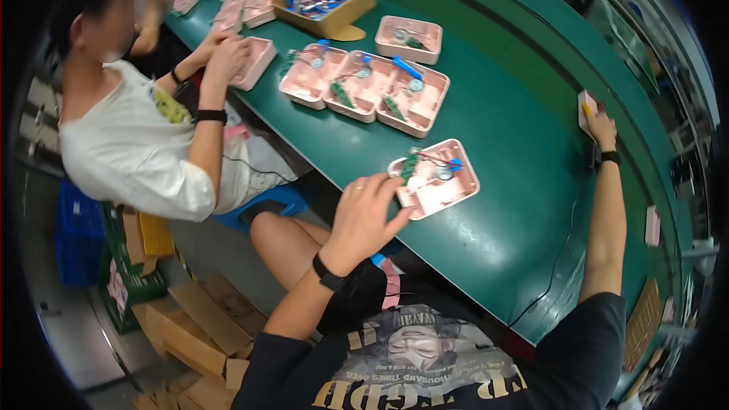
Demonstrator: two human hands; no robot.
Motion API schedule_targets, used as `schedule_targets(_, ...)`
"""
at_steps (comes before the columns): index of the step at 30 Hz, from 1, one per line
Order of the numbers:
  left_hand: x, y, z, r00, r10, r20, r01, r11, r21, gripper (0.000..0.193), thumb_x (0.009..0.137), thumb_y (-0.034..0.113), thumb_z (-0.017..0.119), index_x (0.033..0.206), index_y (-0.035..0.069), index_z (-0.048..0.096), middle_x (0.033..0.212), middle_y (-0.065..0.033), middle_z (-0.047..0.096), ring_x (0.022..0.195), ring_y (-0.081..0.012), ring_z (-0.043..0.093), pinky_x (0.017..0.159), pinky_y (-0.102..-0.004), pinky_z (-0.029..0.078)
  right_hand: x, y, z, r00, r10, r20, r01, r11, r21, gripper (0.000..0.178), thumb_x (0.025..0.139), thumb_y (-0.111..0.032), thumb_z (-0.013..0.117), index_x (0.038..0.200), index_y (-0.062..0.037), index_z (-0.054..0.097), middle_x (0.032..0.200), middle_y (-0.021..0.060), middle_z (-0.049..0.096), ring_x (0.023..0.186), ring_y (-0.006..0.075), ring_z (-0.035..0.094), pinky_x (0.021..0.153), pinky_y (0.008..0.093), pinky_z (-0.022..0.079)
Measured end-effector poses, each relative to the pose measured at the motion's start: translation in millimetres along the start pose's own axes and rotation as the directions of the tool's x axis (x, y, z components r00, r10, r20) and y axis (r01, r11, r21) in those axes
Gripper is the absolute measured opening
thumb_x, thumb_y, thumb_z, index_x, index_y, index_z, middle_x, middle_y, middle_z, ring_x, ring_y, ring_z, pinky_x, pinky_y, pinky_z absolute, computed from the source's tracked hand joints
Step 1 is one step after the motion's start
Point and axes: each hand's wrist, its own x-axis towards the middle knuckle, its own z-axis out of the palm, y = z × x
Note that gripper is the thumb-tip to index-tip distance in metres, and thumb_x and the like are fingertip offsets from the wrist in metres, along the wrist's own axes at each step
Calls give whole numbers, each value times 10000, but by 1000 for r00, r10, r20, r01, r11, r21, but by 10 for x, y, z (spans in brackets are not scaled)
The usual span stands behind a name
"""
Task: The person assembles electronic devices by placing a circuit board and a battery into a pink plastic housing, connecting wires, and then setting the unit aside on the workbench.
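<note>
A pale pink plastic housing (442, 199) lies open side up on the green bench in front of me. Inside it are a green circuit board (409, 167), a round silver part, thin wires and a blue piece. My left hand (368, 214) grips its near left corner, fingers over the rim beside the board and thumb at the front edge. Far to the right, my right arm is stretched out. My right hand (604, 130) closes its fingers at a small pale pink box (583, 112) with a yellow piece at its edge; what exactly it pinches is too small to tell.
Three joined-up pink housings (351, 110) with boards and wires sit ahead, another housing (410, 36) behind them. A cardboard box (334, 21) holds many blue parts. On the left a co-worker (144, 137) handles a pink housing (257, 64). A black cable (558, 258) crosses the bench.
</note>
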Motion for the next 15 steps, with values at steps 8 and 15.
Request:
schedule_targets(8, 106, 67, 17, 993, -82, -82, 78, 995, -55, 395, 891, 212, 787, 1227, 34, 680, 1192, -159, 652, 1095, -380, 635, 944, -476, 518, -2875, -1891, -1390, 415, -845, -337, 807, 171, 566, 338, 912, -189, 806, 1231, -89, 752, 1203, 108, 684, 1138, 312, 656, 990, 406, 541)
schedule_targets(15, 244, 113, 161, 972, -198, -127, 187, 978, -95, 239, 884, 149, 812, 1068, 21, 729, 1222, -163, 666, 1100, -369, 641, 950, -438, 526, -3092, -2387, -1111, 266, -909, -320, 815, 34, 578, 375, 924, -184, 805, 1282, -100, 729, 1131, 99, 639, 1049, 315, 637, 905, 415, 539)
